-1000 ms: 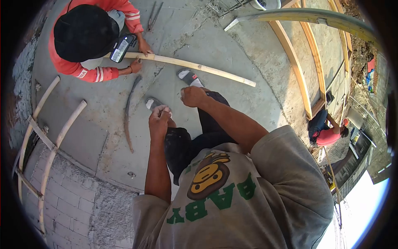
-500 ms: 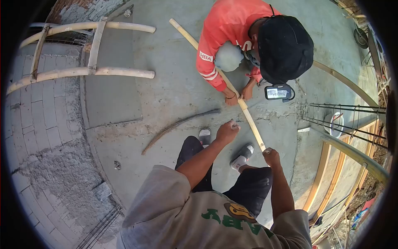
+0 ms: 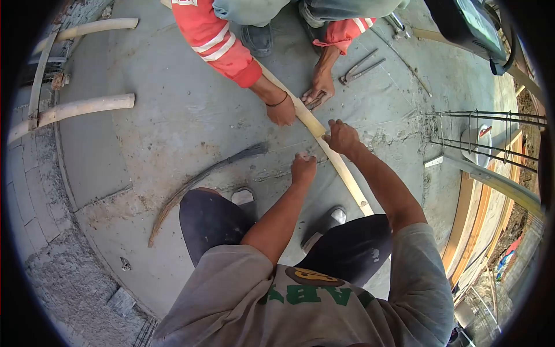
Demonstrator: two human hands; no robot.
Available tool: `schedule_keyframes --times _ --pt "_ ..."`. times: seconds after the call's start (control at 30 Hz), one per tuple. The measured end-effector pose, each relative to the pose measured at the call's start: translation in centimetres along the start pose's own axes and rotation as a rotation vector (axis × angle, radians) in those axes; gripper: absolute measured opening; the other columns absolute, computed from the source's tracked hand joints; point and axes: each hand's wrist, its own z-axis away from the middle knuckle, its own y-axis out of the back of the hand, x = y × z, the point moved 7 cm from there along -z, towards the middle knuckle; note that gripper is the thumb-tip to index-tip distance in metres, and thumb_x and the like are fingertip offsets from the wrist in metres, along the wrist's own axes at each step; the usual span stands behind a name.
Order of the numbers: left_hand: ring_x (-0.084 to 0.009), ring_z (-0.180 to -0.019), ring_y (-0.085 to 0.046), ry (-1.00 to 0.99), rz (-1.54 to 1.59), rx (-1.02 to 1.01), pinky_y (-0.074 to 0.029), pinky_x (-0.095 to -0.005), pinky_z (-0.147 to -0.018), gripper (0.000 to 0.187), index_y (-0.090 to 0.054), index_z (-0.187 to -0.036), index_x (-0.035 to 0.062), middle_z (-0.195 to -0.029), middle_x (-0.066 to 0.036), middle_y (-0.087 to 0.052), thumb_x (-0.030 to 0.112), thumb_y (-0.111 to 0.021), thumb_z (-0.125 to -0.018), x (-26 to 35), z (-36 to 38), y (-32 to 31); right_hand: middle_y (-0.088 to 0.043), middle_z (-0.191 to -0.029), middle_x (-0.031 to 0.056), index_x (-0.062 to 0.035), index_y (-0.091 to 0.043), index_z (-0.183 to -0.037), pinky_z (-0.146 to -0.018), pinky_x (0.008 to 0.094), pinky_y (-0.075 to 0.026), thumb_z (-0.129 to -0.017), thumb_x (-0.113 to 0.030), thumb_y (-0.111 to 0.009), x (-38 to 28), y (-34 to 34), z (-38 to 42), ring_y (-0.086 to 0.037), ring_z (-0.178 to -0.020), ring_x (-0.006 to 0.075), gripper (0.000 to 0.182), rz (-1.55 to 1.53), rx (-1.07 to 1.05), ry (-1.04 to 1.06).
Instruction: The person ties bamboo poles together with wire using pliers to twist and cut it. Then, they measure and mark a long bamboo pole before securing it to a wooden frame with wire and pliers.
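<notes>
A long pale wooden strip [image 3: 346, 173] runs slantwise over the floor, with an overlapping joint near its middle. My left hand [image 3: 303, 168] is closed just left of the strip, apart from it; a small pale bit shows at the fingertips, too small to name. My right hand [image 3: 343, 139] is at the joint from the right, thumb and forefinger apart, thumb at the strip's edge. Across from me, a co-worker's one hand [image 3: 281, 111] rests by the strip. Their other hand [image 3: 321, 92] pinches something small and dark beside it.
Pincers [image 3: 359, 68] and a hammer [image 3: 396, 26] lie near the co-worker. A curved bundle of dark wire [image 3: 193, 184] lies on the concrete floor [image 3: 167, 124] to my left. At right are rebar [image 3: 491, 115], a white bucket [image 3: 476, 144] and boards [image 3: 462, 222]. A black device [image 3: 465, 26] hangs upper right.
My right hand has left the strip's near end and moved up to the joint. My view has shifted forward. The co-worker's head has left the view, and pincers and a hammer now show.
</notes>
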Motion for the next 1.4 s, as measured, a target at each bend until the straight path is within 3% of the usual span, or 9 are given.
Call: schedule_keyframes --times 0.2,0.33,0.43,0.57,0.87,0.97,1.13,1.2,1.4 --pt "-0.0328 -0.094 -0.065 -0.055 -0.073 -0.094 -0.049 -0.0403 -0.083 0.041 -0.058 -0.109 -0.0033 -0.098 -0.019 -0.068 0.025 -0.064 -0.08 1.8 -2.8 -3.8 -0.058 -0.111 0.0195 0.003 -0.043 -0.127 -0.084 0.0381 -0.051 -0.086 -0.039 -0.06 -2.3 -4.5 -4.2 -0.061 -0.101 0.0309 0.061 0.191 0.05 0.101" --pt "-0.0318 -0.094 -0.066 -0.041 -0.025 -0.041 -0.05 -0.0378 -0.08 0.032 -0.061 -0.103 -0.003 -0.096 -0.019 -0.069 0.023 -0.062 -0.084 2.2 -1.4 -4.9 -0.061 -0.102 0.0198 0.0075 -0.041 -0.127 -0.078 0.0363 -0.053 -0.085 -0.03 -0.059 -2.1 -5.7 -4.9 -0.065 -0.09 0.0318 0.059 0.13 0.186 0.069" --pt "-0.0309 -0.094 -0.066 -0.101 0.118 0.052 -0.05 -0.0367 -0.078 0.028 -0.062 -0.099 -0.0026 -0.095 -0.019 -0.069 0.023 -0.059 -0.087 2.1 -1.1 -4.7 -0.061 -0.101 0.0205 0.0088 -0.041 -0.127 -0.078 0.0364 -0.053 -0.083 -0.026 -0.06 -2.3 -5.8 -5.3 -0.066 -0.089 0.0326 0.059 0.148 0.142 0.079" --pt "-0.0308 -0.092 -0.067 -0.076 0.068 0.113 -0.051 -0.0374 -0.077 0.026 -0.063 -0.095 -0.0011 -0.093 -0.019 -0.069 0.024 -0.06 -0.086 1.8 -1.7 -4.8 -0.061 -0.101 0.0216 0.009 -0.042 -0.125 -0.079 0.0365 -0.053 -0.08 -0.029 -0.064 -2.2 -5.0 -4.9 -0.066 -0.089 0.0315 0.063 0.088 0.198 0.075" --pt "-0.0342 -0.088 -0.067 -0.123 0.005 0.192 -0.051 -0.0418 -0.074 0.03 -0.062 -0.092 0.0004 -0.089 -0.019 -0.068 0.027 -0.068 -0.079 1.4 -0.9 -5.0 -0.067 -0.086 0.019 0.0075 -0.051 -0.103 -0.071 0.0357 -0.055 -0.083 -0.027 -0.06 -2.9 -4.8 -4.1 -0.069 -0.079 0.0308 0.041 0.138 0.13 0.086" --pt "-0.0315 -0.085 -0.068 -0.121 -0.005 0.183 -0.052 -0.0394 -0.073 0.027 -0.061 -0.09 -0.0008 -0.088 -0.018 -0.069 0.023 -0.068 -0.08 0.8 -1.7 -5.2 -0.067 -0.085 0.0208 0.0064 -0.052 -0.105 -0.074 0.0382 -0.055 -0.079 -0.03 -0.066 -1.8 -5.7 -4.1 -0.068 -0.081 0.0325 0.047 0.132 0.201 0.088" --pt "-0.0236 -0.086 -0.069 -0.176 0.247 0.12 -0.052 -0.0328 -0.074 0.024 -0.059 -0.093 -0.0017 -0.091 -0.015 -0.07 0.018 -0.068 -0.083 -1.0 -3.0 -6.1 -0.068 -0.09 0.0206 0.0056 -0.054 -0.103 -0.078 0.0369 -0.054 -0.079 -0.026 -0.061 -1.9 -4.9 -3.5 -0.068 -0.087 0.0305 0.04 0.066 0.165 0.05" --pt "-0.0231 -0.087 -0.068 -0.195 0.372 0.095 -0.052 -0.0326 -0.075 0.026 -0.058 -0.095 -0.0021 -0.093 -0.015 -0.07 0.018 -0.068 -0.083 -1.3 -3.0 -6.1 -0.067 -0.088 0.0226 0.0063 -0.052 -0.105 -0.078 0.0391 -0.054 -0.078 -0.031 -0.063 -1.3 -4.7 -4.0 -0.068 -0.085 0.0336 0.047 0.016 0.136 0.029" --pt "-0.0217 -0.089 -0.068 -0.018 0.466 0.061 -0.051 -0.0304 -0.079 0.03 -0.056 -0.102 -0.0045 -0.096 -0.017 -0.069 0.016 -0.068 -0.084 -2.3 -4.0 -6.9 -0.066 -0.089 0.0241 0.0058 -0.053 -0.106 -0.08 0.0412 -0.053 -0.076 -0.037 -0.065 -0.9 -4.3 -3.7 -0.067 -0.087 0.035 0.054 -0.021 0.112 0.027"
